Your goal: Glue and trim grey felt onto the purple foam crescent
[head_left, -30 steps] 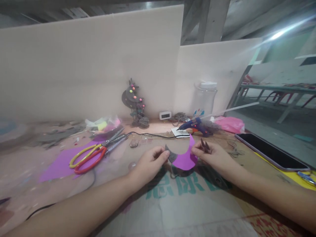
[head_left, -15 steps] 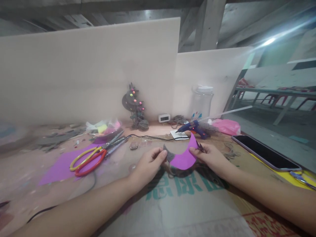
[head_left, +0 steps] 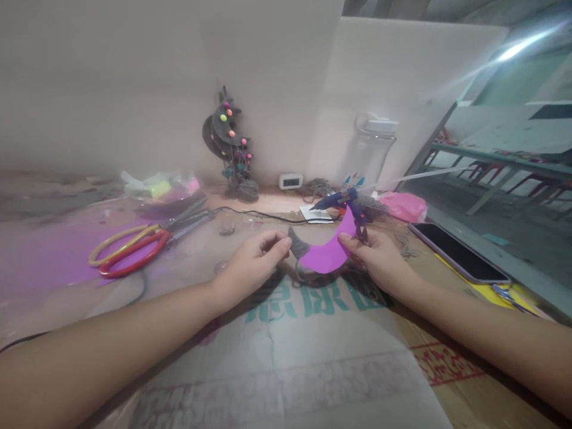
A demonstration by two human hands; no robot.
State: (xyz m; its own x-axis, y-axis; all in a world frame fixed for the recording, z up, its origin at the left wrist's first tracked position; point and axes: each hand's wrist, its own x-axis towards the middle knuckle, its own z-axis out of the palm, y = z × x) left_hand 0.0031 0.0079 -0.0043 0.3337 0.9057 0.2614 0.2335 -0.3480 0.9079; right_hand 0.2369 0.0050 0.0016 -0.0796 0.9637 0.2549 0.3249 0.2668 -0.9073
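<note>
we have the purple crescent [head_left: 328, 255] up off the cardboard sheet [head_left: 313, 363], held between both hands near the middle of the view. our left hand [head_left: 250, 267] sits at 9 o'clock from it, thumb and forefinger nearly closed, the fingertips [head_left: 281, 243] nipping the grey tip [head_left: 295, 245] at that end. our right hand [head_left: 378, 261] sits at 3 o'clock, its fingers [head_left: 347, 241] closed on the other horn; a small dark thing pokes up behind those fingers, too blurred to name. the crescent's long axis runs from 9 to 3 o'clock, tipped a little toward 2. its belly sags toward 6, and the hollow opens toward 12. the right horn points to about 1 o'clock and rises higher than the grey one. neither hand is nearer, since both touch it, though the right one covers more of the purple. beyond the right horn, at 12 o'clock from it, lies the blue glue gun [head_left: 337, 199], near but apart. the scissors [head_left: 129, 253] lie well off at 9 o'clock of the left hand, and the phone [head_left: 458, 259] at 3 o'clock of the right.
</note>
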